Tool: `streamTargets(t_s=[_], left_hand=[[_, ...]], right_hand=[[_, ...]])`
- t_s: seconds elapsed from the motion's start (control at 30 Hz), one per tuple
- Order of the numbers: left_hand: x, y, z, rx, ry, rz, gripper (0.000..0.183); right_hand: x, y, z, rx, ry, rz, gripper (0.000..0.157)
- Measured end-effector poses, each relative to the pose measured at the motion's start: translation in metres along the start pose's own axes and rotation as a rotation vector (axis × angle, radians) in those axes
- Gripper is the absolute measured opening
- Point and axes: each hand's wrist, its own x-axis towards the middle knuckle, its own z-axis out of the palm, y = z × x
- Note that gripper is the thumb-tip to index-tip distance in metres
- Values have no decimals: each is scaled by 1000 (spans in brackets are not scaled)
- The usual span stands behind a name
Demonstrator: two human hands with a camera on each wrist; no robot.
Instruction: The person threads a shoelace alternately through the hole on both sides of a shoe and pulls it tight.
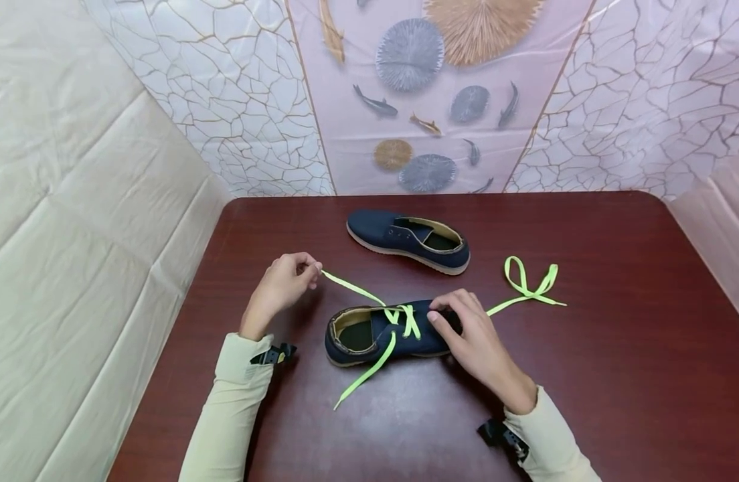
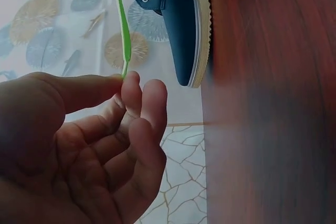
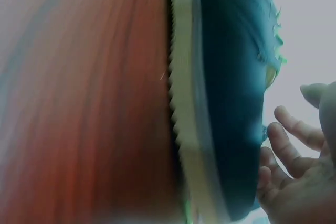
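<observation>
A navy shoe [image 1: 375, 338] lies sole down on the table, its toe pointing right. Neon green lace [image 1: 410, 323] crosses over its upper. With thumb and fingertips, my left hand [image 1: 287, 284] pinches the tip of one shoelace [image 2: 124, 35], drawn up to the left of the shoe. The other lace end [image 1: 366, 378] trails loose toward the front. Over the toe is my right hand [image 1: 474, 338], thumb and fingers apart and loosely bent. In the right wrist view its fingertips are right at the navy upper [image 3: 233, 103], above the pale ribbed sole.
Behind it lies a second navy shoe [image 1: 405, 237], its eyelets without lace. A looped neon green lace [image 1: 529, 291] lies to the right on the reddish-brown table [image 1: 634, 375]. Patterned sheeting [image 1: 430, 100] hangs behind the table, and pale cloth [image 1: 104, 234] covers the left side.
</observation>
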Motion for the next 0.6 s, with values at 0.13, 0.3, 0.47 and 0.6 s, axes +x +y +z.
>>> streamTargets(t_s=[0.13,0.3,0.47,0.6], left_hand=[[-1,3,9,80,-12,17,22],[-13,13,15,150,-43,109,32],[-36,33,22,85,-162,301,41],[-60,41,30,198,-259,361,67]], right_hand=[[-6,9,-10,-76,-92,29,26],[-8,14,-15,-185,-238,48,65],[-8,16,-17,-270,-312,29,95],[-8,18,-19,-295,-324,24,100]])
